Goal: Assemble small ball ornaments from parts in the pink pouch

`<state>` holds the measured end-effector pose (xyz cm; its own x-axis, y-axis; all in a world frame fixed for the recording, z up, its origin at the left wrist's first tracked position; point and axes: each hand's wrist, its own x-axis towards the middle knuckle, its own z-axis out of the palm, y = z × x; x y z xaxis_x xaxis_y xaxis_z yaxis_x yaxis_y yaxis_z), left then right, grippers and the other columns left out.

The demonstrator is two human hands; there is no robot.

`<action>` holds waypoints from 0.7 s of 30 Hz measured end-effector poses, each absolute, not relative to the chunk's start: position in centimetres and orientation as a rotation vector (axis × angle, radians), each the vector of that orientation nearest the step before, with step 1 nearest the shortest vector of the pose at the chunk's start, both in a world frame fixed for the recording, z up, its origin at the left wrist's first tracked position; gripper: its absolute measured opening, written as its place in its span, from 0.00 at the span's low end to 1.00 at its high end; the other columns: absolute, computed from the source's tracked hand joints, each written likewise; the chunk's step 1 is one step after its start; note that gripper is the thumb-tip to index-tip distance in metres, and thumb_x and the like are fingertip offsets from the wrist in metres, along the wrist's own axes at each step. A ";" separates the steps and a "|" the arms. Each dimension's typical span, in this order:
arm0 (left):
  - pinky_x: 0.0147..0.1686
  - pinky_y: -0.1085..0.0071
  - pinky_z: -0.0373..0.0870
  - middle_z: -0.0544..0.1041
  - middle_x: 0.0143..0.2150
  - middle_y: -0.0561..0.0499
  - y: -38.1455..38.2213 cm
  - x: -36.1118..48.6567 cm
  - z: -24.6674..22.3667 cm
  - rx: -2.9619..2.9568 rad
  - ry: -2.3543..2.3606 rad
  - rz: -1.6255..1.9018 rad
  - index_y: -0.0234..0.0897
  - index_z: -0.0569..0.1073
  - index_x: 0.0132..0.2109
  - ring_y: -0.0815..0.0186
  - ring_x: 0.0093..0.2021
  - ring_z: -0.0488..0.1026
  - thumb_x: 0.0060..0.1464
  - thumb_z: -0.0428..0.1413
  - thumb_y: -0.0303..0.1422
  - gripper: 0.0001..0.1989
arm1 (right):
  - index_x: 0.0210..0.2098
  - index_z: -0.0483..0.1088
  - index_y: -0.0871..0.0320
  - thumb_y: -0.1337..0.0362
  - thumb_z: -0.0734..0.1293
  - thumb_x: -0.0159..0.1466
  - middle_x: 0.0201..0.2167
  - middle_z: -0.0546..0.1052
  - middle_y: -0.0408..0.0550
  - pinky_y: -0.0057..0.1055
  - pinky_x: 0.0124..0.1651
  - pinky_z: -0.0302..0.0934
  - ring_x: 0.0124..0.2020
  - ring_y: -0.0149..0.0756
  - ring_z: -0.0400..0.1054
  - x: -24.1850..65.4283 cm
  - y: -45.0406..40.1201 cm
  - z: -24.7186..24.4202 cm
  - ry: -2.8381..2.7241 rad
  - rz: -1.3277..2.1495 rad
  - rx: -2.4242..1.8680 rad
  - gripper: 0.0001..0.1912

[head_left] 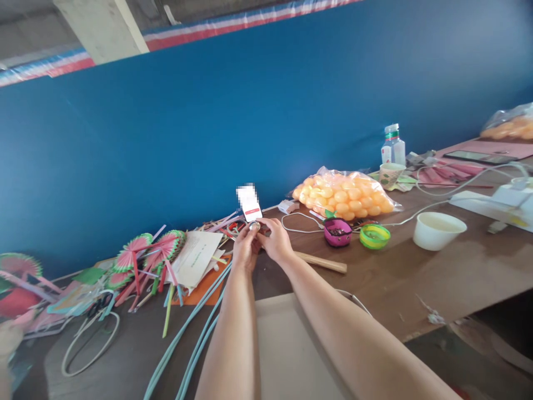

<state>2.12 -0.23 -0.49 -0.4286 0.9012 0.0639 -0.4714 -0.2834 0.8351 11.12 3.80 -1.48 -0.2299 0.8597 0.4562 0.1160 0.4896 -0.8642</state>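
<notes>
My left hand and my right hand meet at the middle of the table. Both have their fingers closed around a small, shiny, roundish piece, too small and too covered to name. A lit phone stands upright just behind the fingertips. Long pale blue cords run along the outer side of my left forearm. Close to my right wrist lies a flat wooden stick.
Pink-and-green paper fans, papers and strips crowd the left. To the right are a bag of orange balls, a magenta bowl, a green-yellow bowl, a white tub and a bottle. A blue partition stands behind.
</notes>
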 end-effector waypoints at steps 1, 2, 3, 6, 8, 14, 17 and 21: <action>0.35 0.71 0.71 0.78 0.36 0.47 -0.2 2.1 -0.5 0.695 0.965 1.850 0.33 0.77 0.40 0.63 0.37 0.76 0.41 0.67 0.32 0.17 | 0.49 0.73 0.49 0.67 0.68 0.57 0.43 0.71 0.46 0.34 0.46 0.65 0.40 0.36 0.69 11.2 3.7 -1.4 -1.680 0.871 -0.854 0.20; 0.36 0.69 0.71 0.79 0.37 0.46 -0.1 2.1 -0.6 0.707 0.971 1.848 0.33 0.77 0.40 0.62 0.38 0.76 0.41 0.67 0.33 0.17 | 0.49 0.73 0.49 0.67 0.68 0.57 0.43 0.71 0.46 0.34 0.46 0.65 0.40 0.36 0.69 11.2 3.7 -1.3 -1.687 0.867 -0.868 0.20; 0.38 0.68 0.71 0.79 0.38 0.46 -0.1 2.2 -0.6 0.720 0.975 1.844 0.33 0.77 0.40 0.61 0.39 0.76 0.41 0.67 0.33 0.17 | 0.49 0.73 0.49 0.66 0.69 0.57 0.44 0.70 0.46 0.34 0.46 0.65 0.41 0.36 0.68 11.3 3.6 -1.3 -1.694 0.864 -0.886 0.20; 0.41 0.65 0.71 0.79 0.37 0.44 0.0 2.2 -0.8 0.725 0.984 1.829 0.31 0.77 0.39 0.58 0.41 0.76 0.40 0.67 0.34 0.17 | 0.50 0.72 0.49 0.66 0.69 0.57 0.45 0.69 0.47 0.35 0.47 0.64 0.41 0.37 0.68 11.4 3.5 -1.1 -1.722 0.855 -0.931 0.20; 0.40 0.64 0.72 0.79 0.36 0.43 0.0 2.1 -0.9 0.700 0.985 1.823 0.31 0.77 0.39 0.57 0.41 0.77 0.40 0.67 0.34 0.17 | 0.51 0.72 0.49 0.67 0.69 0.57 0.45 0.69 0.48 0.35 0.47 0.64 0.41 0.36 0.68 11.3 3.5 -1.2 -1.740 0.853 -0.941 0.21; 0.35 0.69 0.72 0.79 0.36 0.44 -0.3 2.1 -0.7 0.639 0.977 1.836 0.30 0.77 0.40 0.62 0.35 0.77 0.43 0.65 0.32 0.15 | 0.53 0.70 0.49 0.69 0.69 0.56 0.46 0.69 0.47 0.34 0.47 0.64 0.38 0.34 0.68 11.2 3.6 -1.6 -1.738 0.861 -0.894 0.24; 0.34 0.70 0.72 0.79 0.37 0.44 -0.4 2.3 -0.5 0.640 0.960 1.840 0.31 0.78 0.40 0.64 0.35 0.76 0.45 0.64 0.32 0.14 | 0.53 0.70 0.49 0.69 0.69 0.56 0.46 0.70 0.46 0.35 0.47 0.64 0.39 0.35 0.69 11.2 3.7 -1.6 -1.729 0.865 -0.882 0.25; 0.38 0.69 0.72 0.79 0.37 0.44 -0.3 2.4 -0.4 0.635 0.937 1.847 0.31 0.78 0.40 0.63 0.37 0.77 0.44 0.65 0.30 0.13 | 0.53 0.70 0.49 0.68 0.68 0.57 0.46 0.70 0.48 0.36 0.47 0.64 0.39 0.36 0.69 11.2 3.6 -1.5 -1.736 0.869 -0.919 0.23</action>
